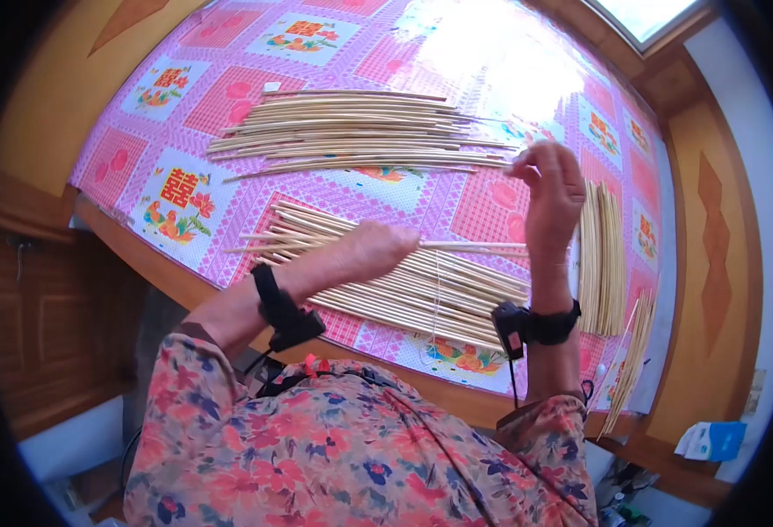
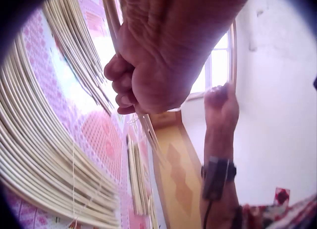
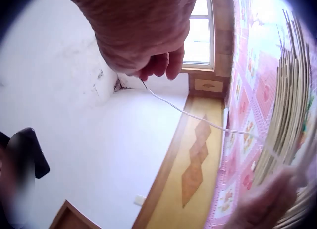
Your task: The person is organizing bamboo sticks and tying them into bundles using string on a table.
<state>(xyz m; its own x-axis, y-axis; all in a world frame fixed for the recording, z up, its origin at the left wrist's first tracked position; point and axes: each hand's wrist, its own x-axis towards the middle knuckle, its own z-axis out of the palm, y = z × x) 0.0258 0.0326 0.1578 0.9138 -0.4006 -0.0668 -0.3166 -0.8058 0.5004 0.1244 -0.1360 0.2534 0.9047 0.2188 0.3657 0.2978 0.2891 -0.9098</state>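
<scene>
Above the near mat of pale sticks (image 1: 404,299), my left hand (image 1: 378,249) grips a few thin sticks (image 1: 474,247) in curled fingers. They stick out on both sides of that fist in the left wrist view. My right hand (image 1: 555,189) is raised to the right, its fingertips pinching the end of a white string (image 3: 198,117). In the right wrist view the string runs, slightly slack, down to the left hand (image 3: 265,199). A thin white thread (image 2: 74,179) crosses the sticks of the near mat.
A loose row of sticks (image 1: 360,132) lies farther back on the pink patterned tablecloth (image 1: 228,189). To the right are an upright bundle of sticks (image 1: 602,259) and a thinner bundle (image 1: 630,364) at the table's edge. A blue and white packet (image 1: 711,441) sits at the lower right.
</scene>
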